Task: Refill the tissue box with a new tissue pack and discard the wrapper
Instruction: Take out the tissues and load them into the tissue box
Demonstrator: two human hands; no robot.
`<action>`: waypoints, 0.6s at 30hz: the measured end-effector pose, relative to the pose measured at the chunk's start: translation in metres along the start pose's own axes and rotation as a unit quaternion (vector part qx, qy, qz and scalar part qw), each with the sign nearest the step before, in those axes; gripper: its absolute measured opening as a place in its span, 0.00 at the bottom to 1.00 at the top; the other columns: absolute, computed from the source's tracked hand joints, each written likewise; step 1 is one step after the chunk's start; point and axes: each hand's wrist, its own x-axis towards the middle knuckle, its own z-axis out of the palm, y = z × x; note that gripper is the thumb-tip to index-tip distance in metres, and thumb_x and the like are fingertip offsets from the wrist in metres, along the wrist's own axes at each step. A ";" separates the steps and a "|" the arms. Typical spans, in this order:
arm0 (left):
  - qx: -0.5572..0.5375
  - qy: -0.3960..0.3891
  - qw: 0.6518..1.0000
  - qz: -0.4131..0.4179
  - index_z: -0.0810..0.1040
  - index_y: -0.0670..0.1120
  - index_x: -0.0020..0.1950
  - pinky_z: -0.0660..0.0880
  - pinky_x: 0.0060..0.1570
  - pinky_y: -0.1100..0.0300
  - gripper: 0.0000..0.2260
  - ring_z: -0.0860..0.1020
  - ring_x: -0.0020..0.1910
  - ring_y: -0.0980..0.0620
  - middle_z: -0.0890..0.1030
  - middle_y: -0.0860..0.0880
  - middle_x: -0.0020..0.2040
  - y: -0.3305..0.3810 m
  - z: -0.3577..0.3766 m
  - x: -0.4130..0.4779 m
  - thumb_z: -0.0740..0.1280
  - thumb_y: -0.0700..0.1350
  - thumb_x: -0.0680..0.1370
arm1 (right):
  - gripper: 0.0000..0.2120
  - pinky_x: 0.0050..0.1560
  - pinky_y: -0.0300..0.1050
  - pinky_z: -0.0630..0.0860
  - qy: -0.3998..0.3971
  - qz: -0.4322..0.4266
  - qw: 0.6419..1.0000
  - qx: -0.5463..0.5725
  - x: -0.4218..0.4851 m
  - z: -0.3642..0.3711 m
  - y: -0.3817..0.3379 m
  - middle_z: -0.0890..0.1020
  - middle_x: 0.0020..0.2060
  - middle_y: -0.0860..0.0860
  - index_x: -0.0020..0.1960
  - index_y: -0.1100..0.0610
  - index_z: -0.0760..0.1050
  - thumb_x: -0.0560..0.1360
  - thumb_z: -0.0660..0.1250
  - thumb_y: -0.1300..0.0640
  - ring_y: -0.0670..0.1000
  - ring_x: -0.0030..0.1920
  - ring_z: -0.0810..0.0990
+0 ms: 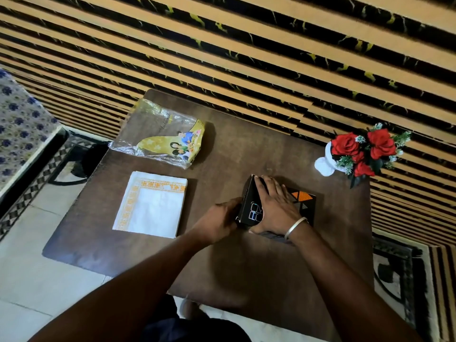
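Observation:
A black tissue box (304, 202) with orange triangles lies on the brown table (237, 262), right of centre. My right hand (276, 206) lies flat over its top, fingers spread, a silver bangle on the wrist. My left hand (219, 219) grips the box's left end, where a flap seems lifted. A stack of white tissues (151, 204) with an orange border rests bare on the table to the left. Behind the stack lies the empty clear and yellow wrapper (160, 134) with cartoon figures.
A white vase of red artificial roses (357, 150) stands at the table's far right corner. A striped orange and black wall (246, 45) runs close behind. A patterned cushion (17, 124) and a black metal frame sit at left, tiled floor below.

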 end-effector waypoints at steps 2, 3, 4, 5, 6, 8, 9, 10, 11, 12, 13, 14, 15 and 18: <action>-0.039 0.022 0.999 -0.031 0.67 0.47 0.76 0.70 0.59 0.68 0.30 0.78 0.62 0.56 0.80 0.48 0.66 -0.005 0.010 -0.004 0.68 0.38 0.74 | 0.70 0.79 0.60 0.48 -0.003 0.001 1.000 0.001 0.001 -0.001 0.001 0.49 0.79 0.55 0.80 0.54 0.39 0.53 0.77 0.32 0.58 0.79 0.48; -0.058 0.043 0.996 -0.048 0.68 0.47 0.75 0.71 0.60 0.67 0.29 0.78 0.61 0.58 0.80 0.48 0.66 -0.008 0.015 -0.007 0.68 0.38 0.75 | 0.70 0.79 0.60 0.48 -0.002 0.002 1.000 0.001 0.001 0.000 0.001 0.49 0.79 0.55 0.80 0.54 0.39 0.54 0.77 0.32 0.58 0.79 0.48; -0.073 0.073 0.992 -0.073 0.68 0.47 0.75 0.72 0.60 0.66 0.27 0.78 0.59 0.58 0.80 0.48 0.65 -0.012 0.019 -0.009 0.67 0.38 0.76 | 0.69 0.79 0.60 0.48 -0.003 0.002 1.000 0.000 0.000 0.001 0.002 0.48 0.79 0.54 0.80 0.53 0.39 0.54 0.77 0.32 0.58 0.79 0.48; -0.091 0.110 0.984 -0.105 0.69 0.47 0.74 0.73 0.59 0.64 0.25 0.79 0.59 0.56 0.81 0.47 0.65 -0.016 0.021 -0.010 0.67 0.37 0.77 | 0.69 0.79 0.60 0.48 -0.003 0.002 1.000 -0.001 0.000 0.002 0.002 0.48 0.79 0.54 0.80 0.53 0.39 0.54 0.77 0.32 0.57 0.80 0.47; -0.113 0.142 0.973 -0.145 0.70 0.46 0.73 0.74 0.57 0.62 0.23 0.80 0.59 0.52 0.81 0.45 0.64 -0.020 0.021 -0.011 0.66 0.37 0.78 | 0.69 0.79 0.60 0.48 -0.001 0.002 1.000 0.000 -0.001 0.003 0.002 0.48 0.79 0.54 0.80 0.52 0.39 0.54 0.76 0.32 0.57 0.80 0.47; -0.163 0.170 0.948 -0.216 0.71 0.46 0.72 0.77 0.53 0.58 0.20 0.81 0.57 0.47 0.81 0.43 0.64 -0.033 0.017 -0.012 0.65 0.38 0.80 | 0.68 0.79 0.61 0.48 0.006 0.001 1.000 0.006 -0.002 0.005 0.004 0.48 0.79 0.54 0.79 0.50 0.39 0.54 0.77 0.32 0.57 0.80 0.46; -0.183 0.170 0.937 -0.243 0.72 0.46 0.71 0.78 0.53 0.57 0.19 0.81 0.55 0.46 0.81 0.43 0.63 -0.039 0.015 -0.012 0.66 0.38 0.80 | 0.68 0.79 0.62 0.47 0.007 -0.002 1.000 0.012 -0.002 0.005 0.004 0.48 0.79 0.54 0.79 0.47 0.39 0.54 0.76 0.32 0.57 0.80 0.46; -0.191 0.168 0.931 -0.263 0.72 0.46 0.70 0.80 0.54 0.53 0.19 0.82 0.55 0.46 0.81 0.43 0.63 -0.043 0.013 -0.012 0.67 0.39 0.79 | 0.66 0.78 0.63 0.47 0.006 -0.004 1.000 0.023 -0.003 0.003 0.003 0.48 0.79 0.55 0.79 0.44 0.39 0.54 0.76 0.31 0.58 0.80 0.46; -0.182 0.175 0.927 -0.277 0.73 0.46 0.69 0.80 0.55 0.51 0.18 0.82 0.54 0.45 0.81 0.43 0.62 -0.048 0.011 -0.011 0.68 0.40 0.78 | 0.64 0.78 0.64 0.47 0.006 -0.006 0.999 0.037 -0.003 0.001 0.002 0.48 0.79 0.55 0.78 0.41 0.39 0.55 0.75 0.30 0.59 0.80 0.45; -0.156 0.186 0.927 -0.287 0.73 0.45 0.67 0.79 0.56 0.52 0.18 0.82 0.55 0.44 0.81 0.44 0.61 -0.048 0.009 -0.011 0.68 0.40 0.78 | 0.61 0.78 0.65 0.46 0.004 -0.006 0.999 0.053 -0.003 -0.002 0.000 0.48 0.79 0.55 0.77 0.38 0.40 0.56 0.73 0.28 0.60 0.80 0.45; -0.112 0.198 0.928 -0.295 0.72 0.44 0.66 0.78 0.56 0.52 0.18 0.80 0.57 0.43 0.80 0.44 0.61 -0.048 0.007 -0.010 0.69 0.40 0.77 | 0.57 0.77 0.65 0.46 0.005 -0.004 0.998 0.066 -0.003 -0.005 -0.003 0.49 0.79 0.56 0.76 0.36 0.41 0.58 0.71 0.26 0.60 0.79 0.46; -0.058 0.205 0.931 -0.296 0.71 0.45 0.65 0.76 0.58 0.51 0.18 0.78 0.59 0.42 0.78 0.43 0.61 -0.047 0.006 -0.009 0.69 0.40 0.76 | 0.52 0.77 0.66 0.46 0.006 -0.001 0.997 0.075 -0.002 -0.006 -0.005 0.50 0.78 0.56 0.76 0.34 0.44 0.61 0.68 0.26 0.61 0.79 0.46; 0.004 0.206 0.936 -0.285 0.70 0.46 0.65 0.74 0.61 0.48 0.19 0.75 0.62 0.41 0.74 0.42 0.63 -0.044 0.005 -0.009 0.68 0.40 0.75 | 0.46 0.76 0.67 0.46 0.010 0.002 0.997 0.079 -0.001 -0.008 -0.007 0.51 0.78 0.56 0.75 0.34 0.47 0.65 0.66 0.27 0.61 0.79 0.47; 0.111 0.172 0.965 -0.161 0.68 0.47 0.73 0.69 0.68 0.49 0.28 0.69 0.66 0.41 0.69 0.42 0.68 -0.031 0.004 -0.005 0.65 0.36 0.72 | 0.29 0.75 0.69 0.47 0.016 0.009 0.998 0.068 0.005 -0.005 -0.011 0.52 0.77 0.54 0.70 0.36 0.58 0.73 0.61 0.32 0.63 0.78 0.48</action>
